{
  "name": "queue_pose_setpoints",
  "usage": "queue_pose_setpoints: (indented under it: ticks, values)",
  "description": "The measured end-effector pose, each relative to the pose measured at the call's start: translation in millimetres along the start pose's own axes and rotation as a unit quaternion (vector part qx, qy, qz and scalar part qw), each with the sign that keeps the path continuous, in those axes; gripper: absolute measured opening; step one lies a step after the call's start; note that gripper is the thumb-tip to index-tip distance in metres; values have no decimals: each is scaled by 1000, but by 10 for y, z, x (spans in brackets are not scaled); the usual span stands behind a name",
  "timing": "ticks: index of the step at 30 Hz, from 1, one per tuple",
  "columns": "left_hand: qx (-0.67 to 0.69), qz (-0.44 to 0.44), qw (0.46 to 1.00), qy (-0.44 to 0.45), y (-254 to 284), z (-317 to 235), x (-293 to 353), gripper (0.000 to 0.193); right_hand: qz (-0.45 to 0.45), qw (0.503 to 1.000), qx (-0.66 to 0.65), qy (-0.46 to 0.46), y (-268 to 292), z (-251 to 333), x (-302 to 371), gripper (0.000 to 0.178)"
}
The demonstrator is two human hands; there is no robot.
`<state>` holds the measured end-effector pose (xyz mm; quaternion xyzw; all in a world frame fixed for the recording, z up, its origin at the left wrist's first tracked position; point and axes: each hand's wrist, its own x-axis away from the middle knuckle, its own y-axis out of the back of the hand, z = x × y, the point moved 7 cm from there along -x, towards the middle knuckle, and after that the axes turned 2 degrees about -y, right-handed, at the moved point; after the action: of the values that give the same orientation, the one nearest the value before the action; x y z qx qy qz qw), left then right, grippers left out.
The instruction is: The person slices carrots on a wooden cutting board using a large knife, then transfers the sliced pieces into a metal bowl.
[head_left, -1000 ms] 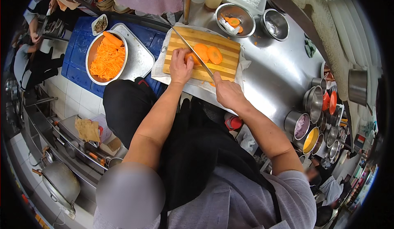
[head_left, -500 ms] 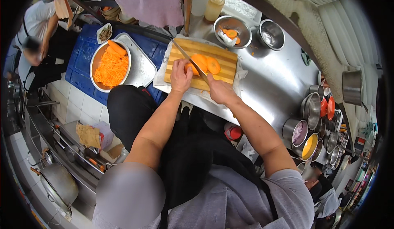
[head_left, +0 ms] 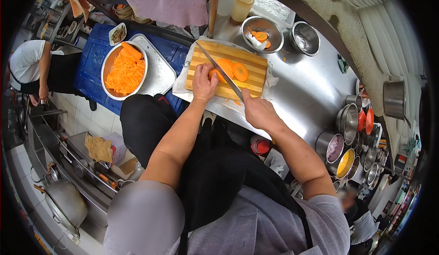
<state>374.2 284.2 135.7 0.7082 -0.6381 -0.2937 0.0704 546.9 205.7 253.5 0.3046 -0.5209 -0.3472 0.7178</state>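
My right hand (head_left: 259,111) is closed round the handle of a long kitchen knife (head_left: 223,72), its blade slanting up and left across a striped wooden cutting board (head_left: 254,65). With bent fingers, my left hand (head_left: 204,82) holds a piece of carrot (head_left: 214,75) on the board, close to the blade's left side. Cut carrot slices (head_left: 240,72) lie overlapped to the right of the knife. A white cloth (head_left: 182,80) is spread under the board. Small orange scraps lie by its near edge.
Left of the board, a bowl of shredded carrot (head_left: 122,77) and a metal tray (head_left: 154,74) rest on a blue surface (head_left: 93,56). Behind stand metal bowls (head_left: 304,39) and a squeeze bottle (head_left: 242,7). Several pots (head_left: 327,146) line the right. A co-worker (head_left: 29,63) is at far left.
My right hand has drawn the knife back toward me and slightly right. My left hand stays on the carrot. At far left, the co-worker has shifted position, with an arm now hanging lower.
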Motion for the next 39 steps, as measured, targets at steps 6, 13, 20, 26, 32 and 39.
queue_pose_setpoints:
  ticks: [6,13,20,26,32,39]
  values:
    - [3,-14,1000,-15,31,-34,-9,30,5,1000,-5,7,-126,-14,-67,23]
    - [6,-10,1000,3,33,10,16,28,9,1000,-19,2,-475,-95,-348,26]
    - [-6,-20,998,-58,44,-44,-59,24,-12,1000,0,1,-601,-262,-569,30]
    - [21,-7,1000,-10,36,36,39,29,-9,1000,-5,-3,-180,-44,-229,27]
    - [20,-5,1000,-8,19,-3,23,30,-9,1000,17,3,-36,23,-23,24]
    - [21,-4,1000,-9,31,1,30,30,-1,1000,4,0,-51,19,43,20]
